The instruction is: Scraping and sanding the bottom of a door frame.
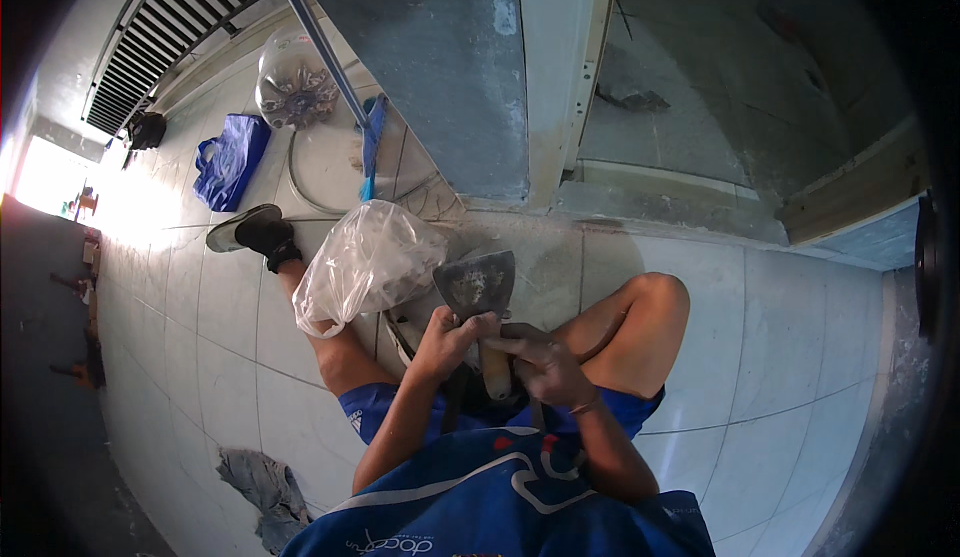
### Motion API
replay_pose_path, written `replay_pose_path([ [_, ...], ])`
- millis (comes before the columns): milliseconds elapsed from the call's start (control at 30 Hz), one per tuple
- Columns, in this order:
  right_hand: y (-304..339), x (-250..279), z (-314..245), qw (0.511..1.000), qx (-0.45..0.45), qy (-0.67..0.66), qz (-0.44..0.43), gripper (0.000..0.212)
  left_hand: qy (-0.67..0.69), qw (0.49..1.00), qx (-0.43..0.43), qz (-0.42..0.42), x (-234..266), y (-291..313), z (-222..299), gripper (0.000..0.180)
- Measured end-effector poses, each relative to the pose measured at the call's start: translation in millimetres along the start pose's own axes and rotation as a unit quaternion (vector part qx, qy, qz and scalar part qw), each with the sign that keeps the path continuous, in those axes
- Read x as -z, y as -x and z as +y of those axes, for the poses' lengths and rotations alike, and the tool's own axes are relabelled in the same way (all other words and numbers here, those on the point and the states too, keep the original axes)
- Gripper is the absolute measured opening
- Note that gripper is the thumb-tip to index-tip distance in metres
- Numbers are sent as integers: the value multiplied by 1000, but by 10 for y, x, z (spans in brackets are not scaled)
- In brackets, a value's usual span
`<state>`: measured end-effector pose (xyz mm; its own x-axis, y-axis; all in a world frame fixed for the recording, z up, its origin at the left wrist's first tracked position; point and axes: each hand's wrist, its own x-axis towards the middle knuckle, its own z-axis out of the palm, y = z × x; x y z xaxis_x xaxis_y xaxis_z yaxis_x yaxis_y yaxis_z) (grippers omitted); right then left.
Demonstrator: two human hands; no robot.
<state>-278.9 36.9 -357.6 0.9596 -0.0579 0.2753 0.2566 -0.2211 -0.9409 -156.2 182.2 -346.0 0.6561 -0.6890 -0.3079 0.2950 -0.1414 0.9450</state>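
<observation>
Between my bent legs is a putty knife (495, 369) with a broad, dark, stained blade pointing away from me and a pale handle toward my body. My left hand (440, 345) is closed around it near the base of the blade, thumb laid across. From the other side, my right hand (552, 369) has its fingers against the upper handle, some of them bent. Both hands look dusty. Just beyond them, a clear plastic bag (370, 262) rests over my left shin. Partly hidden under my hands is a pale container, its contents out of sight.
A blue bag (232, 162) and a clear bag with dark contents (297, 92) lie on the tiles at far left. A blue broom (370, 152) leans by the grey panel (430, 67). A grey cloth (265, 492) lies near left. A raised doorway sill (670, 207) stands ahead right.
</observation>
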Motion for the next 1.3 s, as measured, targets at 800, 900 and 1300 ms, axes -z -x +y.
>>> replay_pose_path([
  [800,-1111,1221,512,941,-85,-108,310,33,-489,639,-570,167,-262,-828,1481,28],
  [900,-1047,1237,705,943,-40,-179,276,23,-479,622,-588,195,-241,-953,1606,12],
  [1300,-1227,689,889,906,93,31,412,29,-571,485,-640,171,-320,-1402,1228,32],
])
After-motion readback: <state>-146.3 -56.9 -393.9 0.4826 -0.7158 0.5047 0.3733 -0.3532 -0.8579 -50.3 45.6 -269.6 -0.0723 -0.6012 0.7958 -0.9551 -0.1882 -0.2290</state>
